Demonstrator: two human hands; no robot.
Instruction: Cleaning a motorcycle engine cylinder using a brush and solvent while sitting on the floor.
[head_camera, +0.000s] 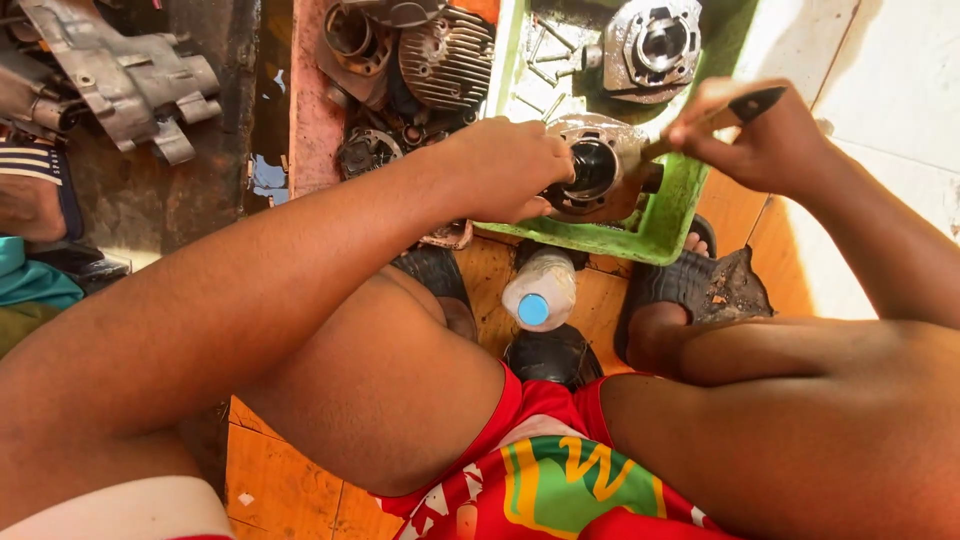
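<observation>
My left hand (505, 165) grips a grey metal engine cylinder (600, 165) and steadies it on the near edge of a green plastic tray (665, 225). My right hand (765, 140) is closed on a dark-handled brush (745, 107) whose end reaches the cylinder's right side. Another cylinder part (650, 45) lies in the tray's far end among several bolts (545, 65).
A plastic bottle with a blue cap (540, 290) stands between my feet. Finned engine parts (440, 55) lie left of the tray. An aluminium engine casing (120, 75) rests on the dark floor at far left. My knees and sandalled feet fill the foreground.
</observation>
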